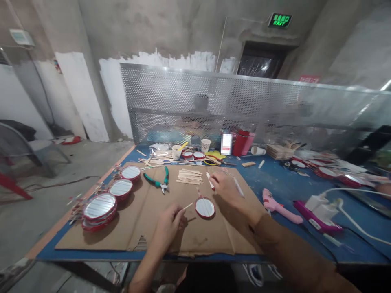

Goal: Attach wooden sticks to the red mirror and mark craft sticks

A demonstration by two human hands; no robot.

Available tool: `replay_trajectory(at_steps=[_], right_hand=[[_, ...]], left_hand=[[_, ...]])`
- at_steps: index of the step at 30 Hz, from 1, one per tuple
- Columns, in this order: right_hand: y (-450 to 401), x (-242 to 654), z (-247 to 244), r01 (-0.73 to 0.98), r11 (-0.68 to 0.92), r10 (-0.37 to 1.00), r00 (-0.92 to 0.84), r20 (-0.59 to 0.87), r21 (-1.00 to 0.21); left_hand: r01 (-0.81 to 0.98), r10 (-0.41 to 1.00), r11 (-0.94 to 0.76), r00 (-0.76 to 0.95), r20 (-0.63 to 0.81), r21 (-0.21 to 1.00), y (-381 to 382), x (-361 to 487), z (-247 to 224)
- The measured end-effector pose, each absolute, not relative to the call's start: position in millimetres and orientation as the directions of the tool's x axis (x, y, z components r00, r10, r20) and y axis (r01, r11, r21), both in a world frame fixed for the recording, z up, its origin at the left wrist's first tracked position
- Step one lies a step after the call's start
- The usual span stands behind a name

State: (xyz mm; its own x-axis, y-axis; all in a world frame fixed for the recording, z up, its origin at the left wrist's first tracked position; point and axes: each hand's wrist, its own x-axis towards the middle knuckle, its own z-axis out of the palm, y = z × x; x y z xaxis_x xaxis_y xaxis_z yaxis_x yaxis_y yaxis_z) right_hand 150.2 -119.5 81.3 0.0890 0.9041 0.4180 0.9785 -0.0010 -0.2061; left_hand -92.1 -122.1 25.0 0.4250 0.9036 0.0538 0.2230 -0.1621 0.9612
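Note:
My left hand pinches a thin wooden stick that points up and right. To its right a small round item with a red rim and silvery face lies on the cardboard sheet, a short stick jutting from its top. Beyond it, my right hand has its bent fingers closed at a red-and-white pen-like tube. A neat row of wooden sticks lies further back, beside teal-handled pliers with spread handles.
Stacked red-rimmed rounds line the left edge. A pink glue gun and a purple power strip lie at right. Paper cups, a red bottle and a perforated metal screen stand at the back.

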Motion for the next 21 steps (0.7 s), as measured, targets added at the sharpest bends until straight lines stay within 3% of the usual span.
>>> replay_trajectory(at_steps=[3,8,11,16,19,21], right_hand=[[-75,105,83,0.966,0.242,0.923,-0.202,0.327,-0.086],[-6,41,76,0.765,0.594,0.756,-0.637,0.152,0.249],[18,28,70,0.665,0.664,0.698,-0.715,0.036,0.343],[21,38,76,0.603,0.703,0.658,-0.753,-0.025,0.377],[10,47,89,0.635,0.684,0.678,-0.735,0.006,0.360],[1,54,99,0.749,0.587,0.766,-0.637,0.090,0.307]], left_hand=[[0.191,0.902,-0.133,0.430,0.038,0.973,-122,-92,23],[0.120,0.903,-0.052,0.430,-0.004,0.991,-122,-92,20],[0.095,0.903,-0.060,0.429,0.014,0.994,-124,-91,19],[0.135,0.901,-0.091,0.433,0.024,0.987,-127,-93,22],[0.212,0.905,-0.191,0.417,0.088,0.958,-129,-96,24],[0.273,0.902,-0.290,0.399,0.167,0.917,-130,-98,25]])
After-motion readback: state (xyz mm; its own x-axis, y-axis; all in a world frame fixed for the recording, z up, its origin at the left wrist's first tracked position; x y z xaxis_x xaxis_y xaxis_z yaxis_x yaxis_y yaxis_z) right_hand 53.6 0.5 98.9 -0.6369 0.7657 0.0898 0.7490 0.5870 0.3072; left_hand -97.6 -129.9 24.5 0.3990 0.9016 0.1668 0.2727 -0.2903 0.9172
